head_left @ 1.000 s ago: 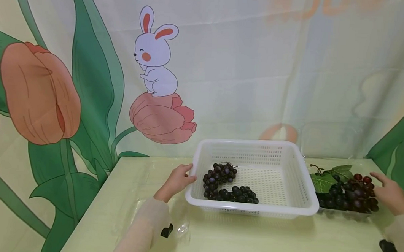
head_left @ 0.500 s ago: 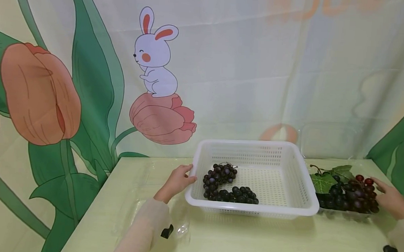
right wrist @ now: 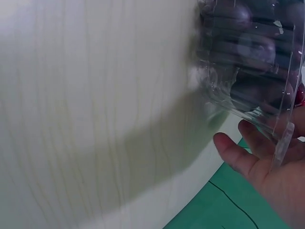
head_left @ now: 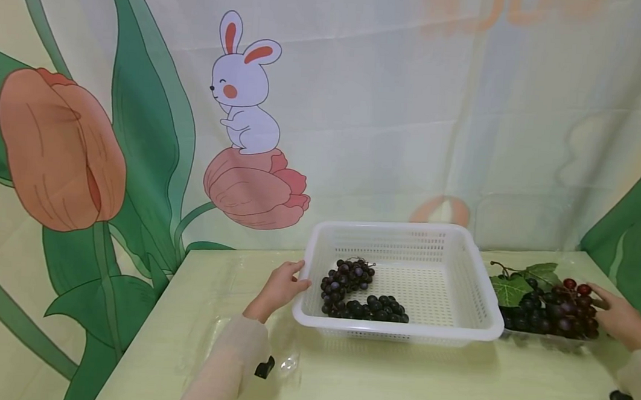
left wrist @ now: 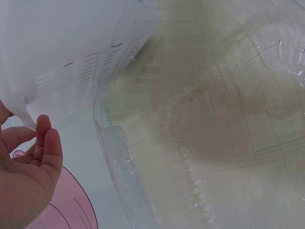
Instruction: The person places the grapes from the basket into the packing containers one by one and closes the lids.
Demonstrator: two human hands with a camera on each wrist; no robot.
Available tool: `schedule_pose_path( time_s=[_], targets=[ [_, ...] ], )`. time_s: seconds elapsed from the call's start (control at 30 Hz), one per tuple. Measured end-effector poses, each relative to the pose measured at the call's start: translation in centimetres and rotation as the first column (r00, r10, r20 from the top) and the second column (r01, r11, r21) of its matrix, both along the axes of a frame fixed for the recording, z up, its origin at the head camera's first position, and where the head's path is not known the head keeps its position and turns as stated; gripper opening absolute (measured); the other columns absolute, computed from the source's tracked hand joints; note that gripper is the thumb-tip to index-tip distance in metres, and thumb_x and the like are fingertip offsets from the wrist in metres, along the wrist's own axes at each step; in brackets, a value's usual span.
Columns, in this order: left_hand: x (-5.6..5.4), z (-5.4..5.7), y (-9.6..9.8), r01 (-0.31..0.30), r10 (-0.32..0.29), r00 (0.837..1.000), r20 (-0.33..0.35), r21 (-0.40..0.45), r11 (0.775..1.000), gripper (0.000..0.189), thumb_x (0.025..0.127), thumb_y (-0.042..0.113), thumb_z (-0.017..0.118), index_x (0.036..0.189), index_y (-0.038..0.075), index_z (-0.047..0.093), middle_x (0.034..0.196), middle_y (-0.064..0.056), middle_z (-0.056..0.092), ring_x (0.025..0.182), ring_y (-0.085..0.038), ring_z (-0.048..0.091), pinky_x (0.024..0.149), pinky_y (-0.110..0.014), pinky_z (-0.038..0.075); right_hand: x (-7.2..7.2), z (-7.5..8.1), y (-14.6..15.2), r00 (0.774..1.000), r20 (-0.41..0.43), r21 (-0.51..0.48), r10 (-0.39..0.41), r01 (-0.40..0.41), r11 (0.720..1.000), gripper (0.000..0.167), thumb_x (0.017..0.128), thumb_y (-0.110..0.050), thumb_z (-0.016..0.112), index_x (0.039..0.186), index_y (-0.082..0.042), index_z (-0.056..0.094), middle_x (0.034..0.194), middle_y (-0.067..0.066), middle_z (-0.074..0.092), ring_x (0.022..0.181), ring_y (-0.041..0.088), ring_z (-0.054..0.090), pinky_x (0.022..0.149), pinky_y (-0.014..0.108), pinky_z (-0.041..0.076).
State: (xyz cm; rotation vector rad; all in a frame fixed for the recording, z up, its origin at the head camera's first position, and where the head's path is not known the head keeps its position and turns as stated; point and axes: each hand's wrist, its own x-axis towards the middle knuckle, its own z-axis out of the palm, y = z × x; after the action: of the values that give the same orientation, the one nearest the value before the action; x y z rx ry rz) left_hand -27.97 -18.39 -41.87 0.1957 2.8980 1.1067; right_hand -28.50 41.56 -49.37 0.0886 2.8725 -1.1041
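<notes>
My left hand (head_left: 281,288) grips the left rim of a white plastic basket (head_left: 398,328). In the left wrist view its fingers (left wrist: 53,148) curl at the basket's rim. Two bunches of dark grapes (head_left: 348,277) lie in the basket's left part. To the basket's right stands a clear plastic box (right wrist: 224,93), heaped with dark and reddish grapes (head_left: 562,312) and some green leaves (head_left: 511,290). My right hand (head_left: 621,315) holds this box at its right edge, the clear rim passing between thumb and fingers in the right wrist view.
A clear plastic lid (head_left: 521,225) stands up against the backdrop cloth behind the box. Another clear plastic container (left wrist: 190,157) lies on the table beneath my left forearm. The pale table (head_left: 398,385) meets the printed cloth at the back.
My right hand has shifted slightly right and down at the box's edge, and the red grapes there have moved a little. The left hand and basket keep their place.
</notes>
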Motion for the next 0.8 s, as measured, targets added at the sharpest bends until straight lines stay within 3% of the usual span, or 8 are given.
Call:
schedule_pose_path(
  time_s=[0.07,0.2,0.3,0.43,0.5,0.67,0.77,0.8],
  targets=[
    [0.0,0.0,0.0,-0.002,0.002,1.000,-0.001,-0.001,1.000,0.054,0.084,0.014,0.057,0.131,-0.004,0.038,0.121,-0.022,0.047,0.088,-0.025,0.058,0.071,-0.033,0.051,0.1,-0.1,0.2,1.000,0.008,-0.005,-0.004,0.004,1.000,0.067,0.079,0.005,0.025,0.138,0.003,-0.006,0.127,0.048,0.007,0.045,0.005,0.029,0.041,0.027,0.031],
    [0.0,0.0,0.1,-0.008,0.008,1.000,-0.011,0.001,1.000,0.053,0.084,0.013,0.058,0.130,-0.004,0.039,0.119,-0.022,0.048,0.087,-0.025,0.058,0.071,-0.033,0.051,0.8,0.7,-0.2,1.000,0.015,-0.008,0.005,-0.005,1.000,0.067,0.079,0.005,0.027,0.138,0.004,-0.006,0.124,0.050,0.009,0.054,0.017,0.049,0.040,0.028,0.032],
    [0.0,-0.1,0.1,-0.008,0.009,1.000,-0.028,0.003,1.000,0.053,0.083,0.013,0.059,0.129,-0.005,0.040,0.118,-0.023,0.049,0.085,-0.026,0.059,0.070,-0.033,0.051,1.5,1.5,-0.6,0.999,0.031,-0.017,0.019,-0.018,1.000,0.067,0.079,0.007,0.028,0.137,0.006,-0.006,0.123,0.051,0.008,0.057,0.019,0.052,0.041,0.028,0.032],
    [0.0,-0.2,0.0,-0.009,0.009,0.999,-0.043,0.005,1.000,0.052,0.083,0.013,0.059,0.128,-0.006,0.041,0.116,-0.023,0.050,0.082,-0.024,0.059,0.069,-0.032,0.051,1.9,1.6,-0.7,0.998,0.056,-0.045,0.033,-0.031,0.999,0.067,0.079,0.008,0.026,0.137,0.005,-0.009,0.123,0.052,0.005,0.043,0.006,0.028,0.040,0.028,0.032],
    [0.1,-0.3,0.0,-0.014,0.015,0.999,-0.045,0.009,1.000,0.052,0.083,0.014,0.058,0.128,-0.005,0.041,0.115,-0.022,0.050,0.080,-0.023,0.059,0.069,-0.032,0.050,1.9,1.3,-0.4,0.997,0.065,-0.057,0.038,-0.034,0.998,0.069,0.079,0.007,0.025,0.137,0.002,-0.011,0.123,0.051,0.004,0.042,0.005,0.023,0.040,0.028,0.032],
    [0.2,-0.5,-0.1,-0.018,0.018,0.998,-0.058,0.000,1.000,0.051,0.084,0.016,0.057,0.128,-0.005,0.042,0.114,-0.022,0.051,0.078,-0.022,0.058,0.069,-0.032,0.050,2.0,1.2,0.1,0.994,0.104,-0.058,0.040,-0.034,0.998,0.070,0.078,0.008,0.025,0.137,0.000,-0.013,0.124,0.051,0.004,0.043,0.007,0.031,0.040,0.028,0.032],
    [0.2,-0.4,0.0,-0.016,0.015,0.998,-0.063,-0.011,1.000,0.050,0.085,0.017,0.056,0.128,-0.005,0.042,0.114,-0.022,0.051,0.078,-0.021,0.058,0.069,-0.032,0.049,2.2,2.0,-0.1,0.990,0.135,-0.052,0.042,-0.035,0.998,0.070,0.077,0.011,0.026,0.136,0.005,-0.012,0.123,0.051,0.002,0.054,0.012,0.046,0.042,0.030,0.033],
    [0.2,-0.4,0.0,-0.015,0.014,0.998,-0.065,-0.015,1.000,0.050,0.086,0.017,0.056,0.128,-0.005,0.042,0.114,-0.022,0.051,0.078,-0.021,0.058,0.069,-0.032,0.049,1.8,1.3,0.5,0.989,0.143,-0.054,0.044,-0.037,0.998,0.071,0.076,0.011,0.027,0.136,0.004,-0.012,0.123,0.051,0.001,0.051,0.012,0.042,0.042,0.030,0.033]
  ],
)
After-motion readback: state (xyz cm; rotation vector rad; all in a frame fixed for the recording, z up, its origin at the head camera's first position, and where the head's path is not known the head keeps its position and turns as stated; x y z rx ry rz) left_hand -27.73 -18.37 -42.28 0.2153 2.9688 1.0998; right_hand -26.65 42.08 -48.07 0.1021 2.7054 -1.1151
